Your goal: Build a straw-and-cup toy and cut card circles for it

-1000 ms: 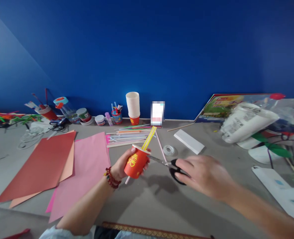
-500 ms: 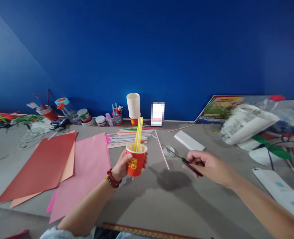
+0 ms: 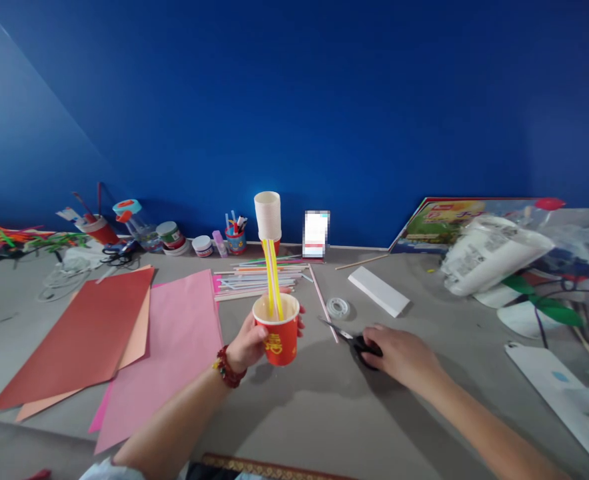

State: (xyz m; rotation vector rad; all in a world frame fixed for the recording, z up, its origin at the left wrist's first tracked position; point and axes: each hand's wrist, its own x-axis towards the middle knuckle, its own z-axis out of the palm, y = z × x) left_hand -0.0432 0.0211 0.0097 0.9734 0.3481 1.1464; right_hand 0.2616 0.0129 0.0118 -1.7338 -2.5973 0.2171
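Note:
My left hand (image 3: 249, 343) is wrapped round a red paper cup (image 3: 281, 343) with yellow lettering, held above the table. Yellow-and-white striped straws (image 3: 273, 277) stand up out of the cup, leaning a little to the left. My right hand (image 3: 387, 350) grips the black handles of a pair of scissors (image 3: 357, 343), low at the tabletop. The blades point left and cross over the end of a pale pink straw (image 3: 323, 300) lying there. Just beyond the blades sits a clear roll of tape (image 3: 338, 307).
Red paper (image 3: 84, 333) and pink paper (image 3: 169, 347) lie on the left. Several loose straws (image 3: 259, 277) are spread behind the cup, before stacked white cups (image 3: 268, 215) and a pen holder (image 3: 235, 240). A folded white strip (image 3: 379, 291) and a plastic-wrapped bundle (image 3: 494, 253) are on the right.
My right hand has lowered the scissors to the tabletop, slightly nearer me. The cup in my left hand has turned and dropped a little, and its straws now lean left instead of right.

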